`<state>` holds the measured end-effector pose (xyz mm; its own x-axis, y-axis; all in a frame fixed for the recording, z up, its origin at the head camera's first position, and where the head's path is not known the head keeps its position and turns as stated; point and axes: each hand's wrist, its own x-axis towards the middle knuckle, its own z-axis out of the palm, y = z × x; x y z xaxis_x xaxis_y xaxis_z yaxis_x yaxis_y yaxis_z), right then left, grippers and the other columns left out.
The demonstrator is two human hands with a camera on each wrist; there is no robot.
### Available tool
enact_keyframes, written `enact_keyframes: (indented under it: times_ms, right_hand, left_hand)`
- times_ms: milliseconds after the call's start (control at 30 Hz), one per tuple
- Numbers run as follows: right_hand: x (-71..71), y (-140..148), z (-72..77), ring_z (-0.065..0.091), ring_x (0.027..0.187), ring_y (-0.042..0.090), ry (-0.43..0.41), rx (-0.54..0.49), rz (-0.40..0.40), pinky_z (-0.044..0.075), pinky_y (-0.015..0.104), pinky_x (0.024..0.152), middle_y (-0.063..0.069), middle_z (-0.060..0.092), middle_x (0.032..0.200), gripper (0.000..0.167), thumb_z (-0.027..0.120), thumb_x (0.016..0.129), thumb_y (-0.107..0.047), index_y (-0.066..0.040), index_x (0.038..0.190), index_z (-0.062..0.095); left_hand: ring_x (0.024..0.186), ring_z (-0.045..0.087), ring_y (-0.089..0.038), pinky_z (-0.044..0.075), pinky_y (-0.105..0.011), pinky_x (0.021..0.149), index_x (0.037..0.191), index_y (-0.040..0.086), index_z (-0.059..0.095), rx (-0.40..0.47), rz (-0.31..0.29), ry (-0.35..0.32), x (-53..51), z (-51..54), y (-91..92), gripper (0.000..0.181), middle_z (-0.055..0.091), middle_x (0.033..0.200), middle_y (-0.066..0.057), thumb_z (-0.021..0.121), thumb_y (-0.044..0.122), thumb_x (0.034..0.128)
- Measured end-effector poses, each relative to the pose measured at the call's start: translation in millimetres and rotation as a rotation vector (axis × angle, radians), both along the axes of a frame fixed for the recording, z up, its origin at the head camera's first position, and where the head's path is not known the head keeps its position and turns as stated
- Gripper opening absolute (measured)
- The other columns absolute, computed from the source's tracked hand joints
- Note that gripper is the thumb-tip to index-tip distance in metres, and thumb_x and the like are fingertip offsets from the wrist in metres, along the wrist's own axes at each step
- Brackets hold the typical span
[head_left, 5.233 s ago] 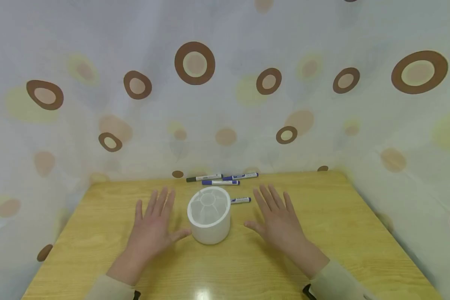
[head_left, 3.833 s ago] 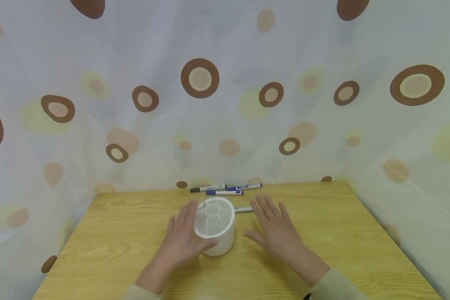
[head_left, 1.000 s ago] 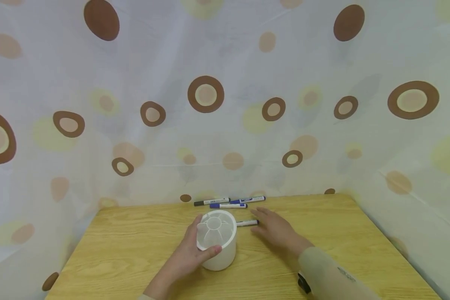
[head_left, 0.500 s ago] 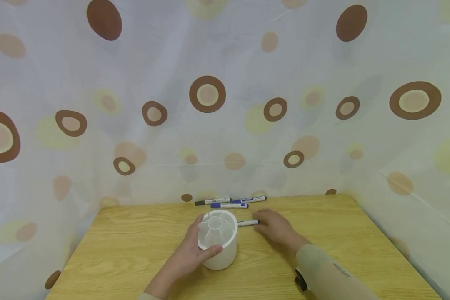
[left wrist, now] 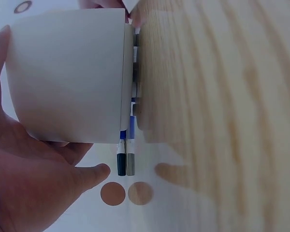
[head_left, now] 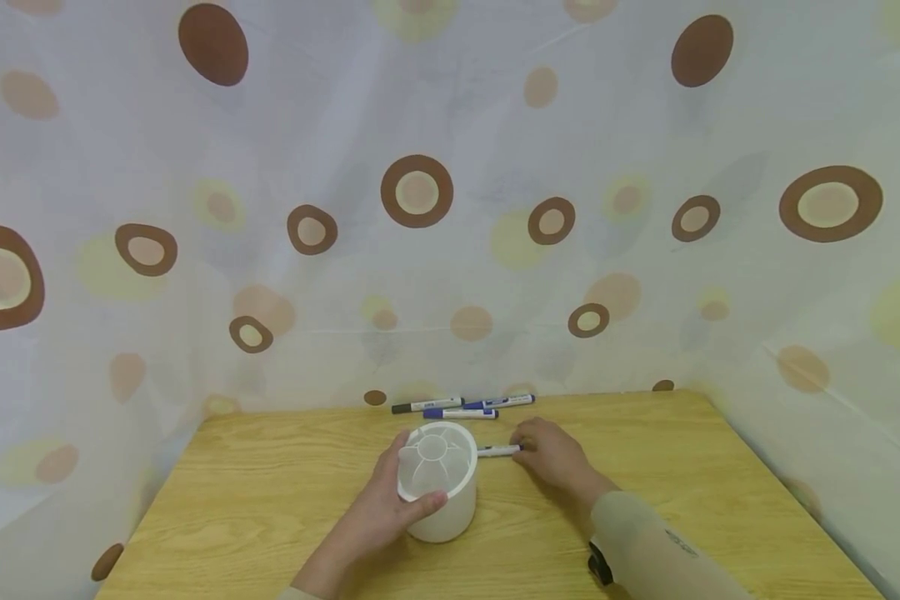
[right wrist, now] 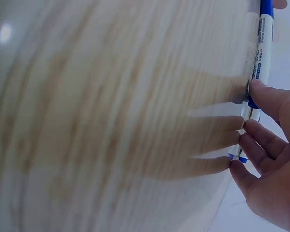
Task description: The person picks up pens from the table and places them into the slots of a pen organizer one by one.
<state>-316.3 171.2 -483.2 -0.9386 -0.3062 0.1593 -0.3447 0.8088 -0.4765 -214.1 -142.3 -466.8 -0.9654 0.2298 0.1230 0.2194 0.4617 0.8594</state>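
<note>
A white round pen holder [head_left: 450, 508] with divided compartments stands upright on the wooden table. My left hand [head_left: 378, 500] grips it, thumb on the near side and fingers around the left side. In the left wrist view its smooth wall [left wrist: 67, 72] fills much of the picture. Just right of the holder lies a white marker with a blue cap [head_left: 498, 451]. My right hand [head_left: 555, 454] is at the marker's right end. In the right wrist view the thumb touches the marker [right wrist: 265, 53], while the other fingertips rest spread at the table surface.
Behind the holder lie a black-capped marker [head_left: 427, 405], a blue-capped marker [head_left: 461, 413] and another blue marker [head_left: 513, 402], close together at the table's back edge. A patterned curtain [head_left: 465, 275] hangs behind and along both sides. Wooden tabletop [head_left: 270, 483] stretches left and right.
Earlier, both hands were spread apart beside the holder. The left hand moved right and took hold of it. The right hand moved forward to the marker's end, its fingers bending more.
</note>
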Motion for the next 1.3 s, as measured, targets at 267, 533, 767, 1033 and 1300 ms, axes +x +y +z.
enact_keyframes:
  times_ms: [267,533,767,1033,1300]
  right_hand:
    - [9.4,2,10.7,0.068,0.102,0.023,-0.076,-0.108,-0.080,0.057,0.056,0.099,0.000,0.076,0.110,0.010,0.081,0.101,-0.017,-0.016,0.111,0.078]
    - [21.5,3,24.1,0.067,0.101,0.025,-0.073,-0.181,-0.125,0.059,0.054,0.096,0.003,0.075,0.108,0.017,0.077,0.106,-0.014,-0.009,0.122,0.077]
    - [29.3,3,32.2,0.072,0.109,0.029,-0.050,-0.292,-0.135,0.061,0.055,0.098,0.002,0.075,0.107,0.017,0.075,0.107,-0.016,-0.009,0.122,0.077]
    - [32.7,1,40.5,0.071,0.118,0.035,-0.017,-0.375,-0.157,0.057,0.058,0.107,0.004,0.075,0.109,0.023,0.074,0.109,-0.021,-0.006,0.126,0.076]
    - [39.3,-5,43.7,0.070,0.119,0.033,0.019,-0.497,-0.195,0.057,0.053,0.109,0.007,0.074,0.111,0.022,0.074,0.109,-0.021,-0.004,0.124,0.074]
  left_hand:
    - [0.145,0.050,-0.051,0.039,-0.077,0.116,0.176,0.010,0.017,0.016,0.001,-0.017,-0.9,-1.4,-1.1,0.117,0.033,0.171,-0.029,0.089,0.050,0.0930]
    - [0.145,0.050,-0.051,0.039,-0.077,0.116,0.176,0.007,0.018,0.005,0.001,-0.001,-1.0,-1.5,-0.8,0.117,0.033,0.171,-0.029,0.089,0.050,0.0931]
    - [0.145,0.050,-0.051,0.039,-0.077,0.116,0.176,0.008,0.018,0.011,0.002,0.001,-1.0,-1.0,-1.2,0.116,0.034,0.171,-0.029,0.089,0.049,0.0932]
    - [0.145,0.050,-0.051,0.038,-0.077,0.117,0.175,0.006,0.018,0.021,-0.001,0.005,-1.0,-2.2,-1.8,0.116,0.034,0.170,-0.029,0.089,0.048,0.0934]
    - [0.146,0.049,-0.050,0.037,-0.076,0.118,0.175,0.005,0.018,0.020,-0.007,0.015,-2.9,-3.3,-2.5,0.116,0.034,0.170,-0.029,0.089,0.048,0.0933]
